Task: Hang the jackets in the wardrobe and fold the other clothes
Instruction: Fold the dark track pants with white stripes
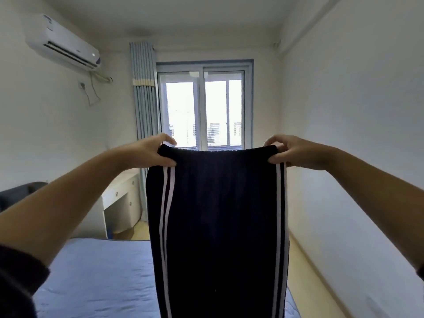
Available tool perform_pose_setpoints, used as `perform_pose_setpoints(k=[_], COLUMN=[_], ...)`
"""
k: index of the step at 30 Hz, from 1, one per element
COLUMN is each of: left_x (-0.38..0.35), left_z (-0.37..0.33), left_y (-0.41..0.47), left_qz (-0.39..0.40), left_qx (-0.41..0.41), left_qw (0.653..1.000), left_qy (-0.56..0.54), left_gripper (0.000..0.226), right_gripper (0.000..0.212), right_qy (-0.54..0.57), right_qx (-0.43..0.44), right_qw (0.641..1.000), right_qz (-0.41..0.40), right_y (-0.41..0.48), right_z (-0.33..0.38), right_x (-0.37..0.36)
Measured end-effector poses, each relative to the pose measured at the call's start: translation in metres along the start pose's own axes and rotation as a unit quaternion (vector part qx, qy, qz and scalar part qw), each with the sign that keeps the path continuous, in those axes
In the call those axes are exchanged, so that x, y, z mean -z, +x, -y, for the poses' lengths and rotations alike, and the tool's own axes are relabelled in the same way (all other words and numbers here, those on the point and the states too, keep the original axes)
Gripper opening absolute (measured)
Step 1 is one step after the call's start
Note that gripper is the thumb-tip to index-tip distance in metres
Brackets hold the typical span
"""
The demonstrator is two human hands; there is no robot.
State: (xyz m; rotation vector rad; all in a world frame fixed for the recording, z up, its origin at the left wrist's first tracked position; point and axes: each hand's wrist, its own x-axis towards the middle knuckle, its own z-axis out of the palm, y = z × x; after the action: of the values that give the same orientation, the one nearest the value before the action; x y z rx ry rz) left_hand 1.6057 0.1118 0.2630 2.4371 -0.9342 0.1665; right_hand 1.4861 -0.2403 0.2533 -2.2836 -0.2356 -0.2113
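Note:
Dark navy track trousers with two white stripes down each side hang straight in front of me, held up by the waistband at arm's length. My left hand pinches the waistband's left end between thumb and fingers. My right hand pinches its right end the same way. The legs drop past the bottom of the view, so their lower ends are hidden. No jacket or wardrobe is in sight.
A bed with a blue sheet lies below and to the left. A white desk with drawers stands by the blue curtain and the window. An air conditioner hangs on the left wall. A strip of floor runs along the right wall.

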Motion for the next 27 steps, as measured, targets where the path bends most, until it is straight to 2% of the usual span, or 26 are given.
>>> perform_pose_setpoints(k=[2,3,6,7,10,13,20,24,27], left_x=[0.001,0.002,0.000,-0.004,-0.030,-0.064,-0.134,-0.155,-0.169], left_z=[-0.003,-0.003,-0.007,-0.012,-0.028,-0.038,-0.038,-0.027,-0.012], left_y=[-0.012,-0.018,-0.030,-0.031,-0.026,-0.029,-0.048,-0.058,-0.072], left_qz=[0.060,0.080,0.098,0.093,0.040,-0.022,-0.125,-0.156,-0.181], left_qx=[-0.026,-0.046,-0.110,-0.123,-0.155,-0.190,-0.232,-0.207,-0.173], left_qw=[0.998,0.995,0.981,0.980,0.983,0.978,0.960,0.962,0.966], left_qy=[-0.006,-0.027,-0.123,-0.127,-0.086,-0.080,-0.098,-0.082,-0.070], left_gripper=[0.009,0.009,0.027,0.033,0.047,0.040,0.043,0.044,0.033], right_gripper=[0.026,0.023,0.021,0.022,0.028,0.027,0.019,0.020,0.025], right_qy=[-0.025,-0.021,0.092,0.096,0.044,0.053,0.103,0.163,0.188], right_qx=[0.018,0.043,0.106,0.123,0.167,0.193,0.195,0.163,0.136], right_qw=[0.998,0.997,0.987,0.985,0.982,0.978,0.975,0.972,0.972], right_qz=[0.053,0.065,0.076,0.076,0.081,0.065,-0.018,-0.033,-0.039], right_y=[-0.010,-0.015,-0.028,-0.029,-0.028,-0.029,-0.038,-0.051,-0.066], right_z=[0.001,0.000,0.006,0.010,0.018,0.012,-0.020,-0.044,-0.059], right_x=[0.002,0.003,-0.004,-0.011,-0.041,-0.072,-0.135,-0.160,-0.168])
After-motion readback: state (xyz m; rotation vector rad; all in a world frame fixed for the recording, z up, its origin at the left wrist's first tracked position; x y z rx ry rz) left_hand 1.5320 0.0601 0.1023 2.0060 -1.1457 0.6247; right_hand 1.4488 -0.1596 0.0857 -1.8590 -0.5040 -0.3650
